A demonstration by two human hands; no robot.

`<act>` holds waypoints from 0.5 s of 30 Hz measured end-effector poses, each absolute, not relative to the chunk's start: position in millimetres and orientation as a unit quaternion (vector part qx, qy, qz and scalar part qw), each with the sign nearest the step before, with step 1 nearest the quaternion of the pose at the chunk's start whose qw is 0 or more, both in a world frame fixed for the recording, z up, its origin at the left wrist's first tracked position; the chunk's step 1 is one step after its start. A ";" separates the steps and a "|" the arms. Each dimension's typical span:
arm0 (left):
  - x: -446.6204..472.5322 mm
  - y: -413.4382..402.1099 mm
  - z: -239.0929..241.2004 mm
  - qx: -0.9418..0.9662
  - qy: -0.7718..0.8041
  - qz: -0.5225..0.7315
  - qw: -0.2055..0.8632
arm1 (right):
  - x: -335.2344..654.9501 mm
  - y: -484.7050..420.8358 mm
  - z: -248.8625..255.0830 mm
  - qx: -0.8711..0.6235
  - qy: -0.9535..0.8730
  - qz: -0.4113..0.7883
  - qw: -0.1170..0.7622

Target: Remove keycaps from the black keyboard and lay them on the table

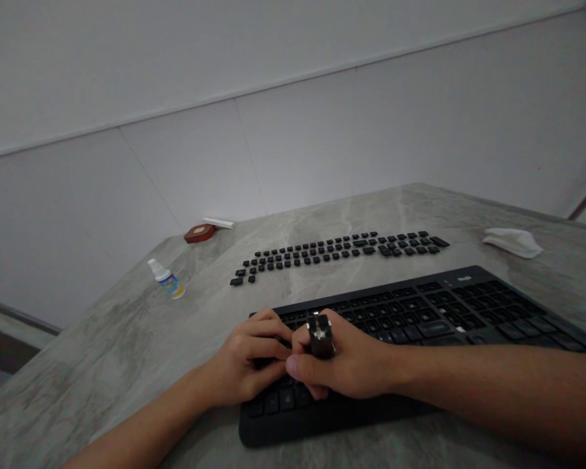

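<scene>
A black keyboard lies at a slant on the table in front of me, with many keycaps off its upper rows and dark open slots showing. My right hand is closed around a small black keycap puller with metal parts at its top, held over the keyboard's left half. The puller's lower end is hidden by my fingers. Beside it, my left hand rests on the keyboard's left end, fingers bent and apart. Its fingertips meet my right hand and are partly hidden there.
Loose black keycaps lie in rows behind the keyboard. A white-capped spray bottle stands at left, near a reddish-brown box and a white strip. At right lies a white tissue-like bundle. The grey marbled table meets a pale wall.
</scene>
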State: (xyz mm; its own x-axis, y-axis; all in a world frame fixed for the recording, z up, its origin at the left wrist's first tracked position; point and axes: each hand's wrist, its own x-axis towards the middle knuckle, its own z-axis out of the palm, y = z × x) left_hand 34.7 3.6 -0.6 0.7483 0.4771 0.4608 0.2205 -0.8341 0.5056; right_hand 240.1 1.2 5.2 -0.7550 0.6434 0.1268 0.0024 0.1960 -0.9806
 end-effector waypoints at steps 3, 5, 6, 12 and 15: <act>34.7 2.5 -0.2 0.910 0.190 0.299 0.216 | 239.2 1.9 1.8 -0.218 -0.677 0.658 0.249; 34.9 1.5 0.4 0.912 0.197 0.288 0.217 | 237.9 2.2 -0.3 -0.213 -0.650 0.692 0.231; 34.9 1.0 0.7 0.912 0.200 0.285 0.216 | 237.1 2.2 -1.1 -0.209 -0.638 0.707 0.220; 34.2 1.6 0.8 0.915 0.191 0.287 0.209 | 235.0 3.2 -0.1 -0.177 -0.623 0.750 0.136; 34.2 2.8 -0.1 0.913 0.182 0.291 0.221 | 236.2 4.2 1.4 -0.185 -0.677 0.690 0.177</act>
